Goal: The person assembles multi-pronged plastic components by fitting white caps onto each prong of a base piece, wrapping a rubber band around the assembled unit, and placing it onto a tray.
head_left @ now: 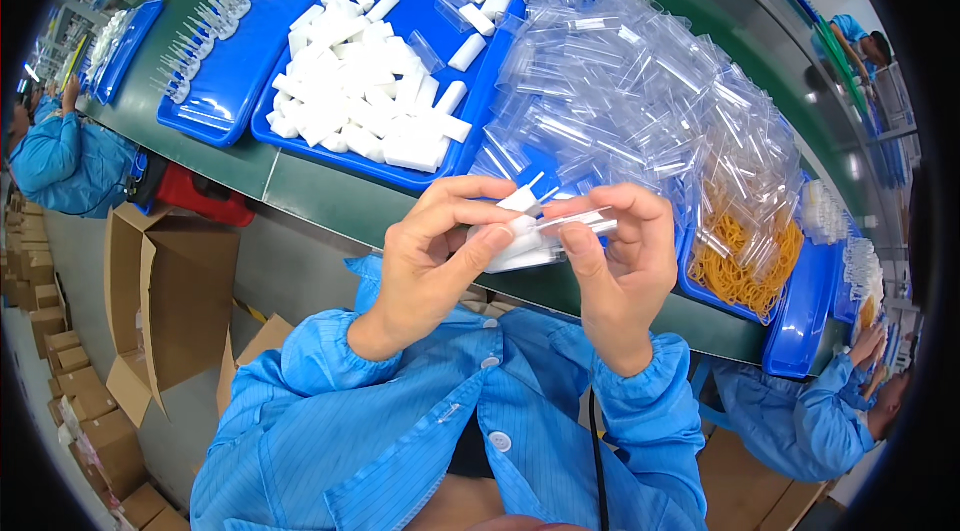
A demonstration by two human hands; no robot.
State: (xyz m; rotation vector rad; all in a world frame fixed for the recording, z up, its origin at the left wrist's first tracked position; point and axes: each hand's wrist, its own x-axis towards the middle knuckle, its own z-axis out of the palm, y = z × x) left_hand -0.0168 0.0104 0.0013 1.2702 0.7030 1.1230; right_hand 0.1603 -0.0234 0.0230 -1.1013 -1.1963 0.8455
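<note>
Both my hands are raised over the near edge of the green bench, close together. My left hand (pixel 432 249) is closed, thumb and fingers pinching a small white piece (pixel 522 236) that looks partly wrapped in clear plastic. Facing it, my right hand (pixel 628 256) pinches a thin clear plastic sleeve (pixel 580 221) between thumb and fingers. The two held things meet between my fingertips; whether one sits inside the other I cannot tell. Just beyond lie a blue tray (pixel 262 121) of white blocks (pixel 365 71) and a large heap of clear plastic sleeves (pixel 610 71).
Orange rubber bands (pixel 745 266) lie at the heap's right end. A blue tray (pixel 205 111) at left holds clear stemmed plastic parts (pixel 240 1). An open cardboard box (pixel 185 291) stands on the floor. Co-workers in blue sit at left (pixel 70 166) and right (pixel 800 411).
</note>
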